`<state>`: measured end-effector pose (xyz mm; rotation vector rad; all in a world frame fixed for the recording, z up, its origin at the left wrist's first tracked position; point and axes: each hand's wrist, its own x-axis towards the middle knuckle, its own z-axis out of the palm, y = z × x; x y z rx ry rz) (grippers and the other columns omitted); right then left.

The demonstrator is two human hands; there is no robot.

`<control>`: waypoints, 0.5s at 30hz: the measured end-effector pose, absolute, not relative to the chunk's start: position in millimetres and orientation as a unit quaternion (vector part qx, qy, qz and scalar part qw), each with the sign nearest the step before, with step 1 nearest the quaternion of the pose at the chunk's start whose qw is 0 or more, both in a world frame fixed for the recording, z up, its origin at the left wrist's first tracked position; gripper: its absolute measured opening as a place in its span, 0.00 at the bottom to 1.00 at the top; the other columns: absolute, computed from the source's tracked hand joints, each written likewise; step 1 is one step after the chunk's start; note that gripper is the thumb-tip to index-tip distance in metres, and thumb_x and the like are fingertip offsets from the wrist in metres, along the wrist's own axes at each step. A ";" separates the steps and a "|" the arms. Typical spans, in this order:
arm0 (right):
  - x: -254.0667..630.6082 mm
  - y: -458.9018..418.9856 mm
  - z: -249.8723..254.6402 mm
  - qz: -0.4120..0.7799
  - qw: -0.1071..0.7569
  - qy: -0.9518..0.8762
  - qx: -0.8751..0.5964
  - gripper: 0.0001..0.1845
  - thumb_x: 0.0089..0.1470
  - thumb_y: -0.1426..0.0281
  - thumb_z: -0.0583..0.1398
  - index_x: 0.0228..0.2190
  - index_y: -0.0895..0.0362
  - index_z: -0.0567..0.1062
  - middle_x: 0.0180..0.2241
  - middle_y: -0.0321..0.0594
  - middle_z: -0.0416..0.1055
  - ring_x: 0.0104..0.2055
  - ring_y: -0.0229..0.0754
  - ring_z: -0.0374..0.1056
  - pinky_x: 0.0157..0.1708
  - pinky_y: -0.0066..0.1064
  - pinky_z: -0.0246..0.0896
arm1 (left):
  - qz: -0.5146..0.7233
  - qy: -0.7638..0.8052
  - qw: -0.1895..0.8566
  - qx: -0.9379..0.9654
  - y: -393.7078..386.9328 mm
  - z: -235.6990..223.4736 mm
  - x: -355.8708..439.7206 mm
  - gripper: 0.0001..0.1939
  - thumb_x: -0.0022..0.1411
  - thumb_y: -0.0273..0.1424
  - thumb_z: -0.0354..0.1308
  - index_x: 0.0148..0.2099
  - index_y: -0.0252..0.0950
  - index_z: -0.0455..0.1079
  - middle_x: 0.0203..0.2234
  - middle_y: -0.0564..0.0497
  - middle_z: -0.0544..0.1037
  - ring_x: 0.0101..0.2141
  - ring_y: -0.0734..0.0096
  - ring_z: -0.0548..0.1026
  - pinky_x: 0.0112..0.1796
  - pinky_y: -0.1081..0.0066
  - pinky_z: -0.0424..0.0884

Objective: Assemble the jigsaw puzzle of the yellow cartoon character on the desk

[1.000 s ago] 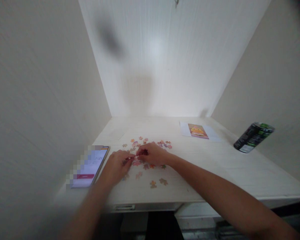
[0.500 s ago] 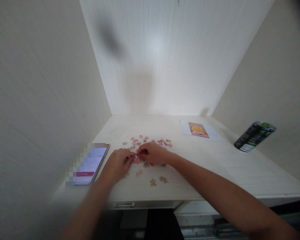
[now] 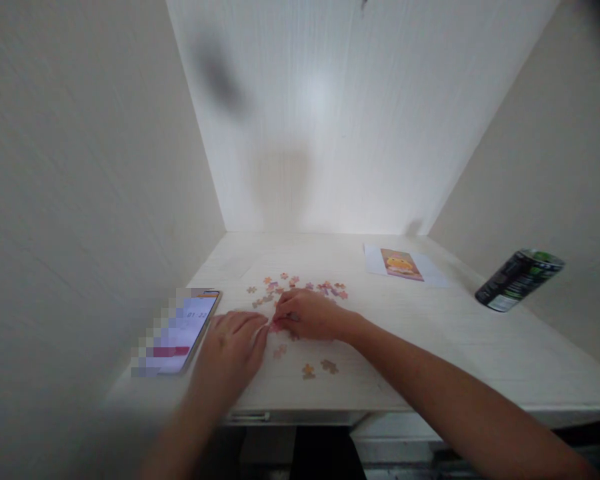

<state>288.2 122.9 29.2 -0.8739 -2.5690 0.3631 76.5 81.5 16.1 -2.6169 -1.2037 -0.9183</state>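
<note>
Jigsaw puzzle pieces [image 3: 329, 287] in pink, orange and tan lie scattered over the white desk. My right hand [image 3: 307, 313] bends down among them, thumb and fingers pinched on a small pink puzzle piece [image 3: 276, 327] that is mostly covered by the fingers. Close against it from the left comes my left hand [image 3: 234, 343], its fingers together and the tips at the edge of the same pink piece. Nearer to me lie a yellow-orange piece [image 3: 308, 371] and a tan joined pair or larger piece [image 3: 329, 367].
A phone [image 3: 193, 327] showing a timer lies at the left. At the back right a printed picture of a yellow figure [image 3: 401, 264] rests on white paper [image 3: 433, 270]. Toward the right wall stands a dark can [image 3: 517, 280]. Walls enclose the desk [image 3: 420, 333] on three sides.
My left hand has turned flatter and come slightly nearer to me. The right hand has shifted down a little, still pinching. The view has tilted slightly.
</note>
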 end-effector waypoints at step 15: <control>290.3 118.3 31.0 0.099 0.177 -0.925 -0.322 0.12 0.56 0.75 0.57 0.36 0.57 0.81 0.37 0.44 0.75 0.36 0.38 0.67 0.41 0.30 0.59 | -0.194 -0.395 0.020 -0.898 43.4 15.1 86.5 0.20 0.64 0.42 0.51 0.55 0.38 0.66 0.51 0.44 0.72 0.51 0.55 0.67 0.51 0.50 0.63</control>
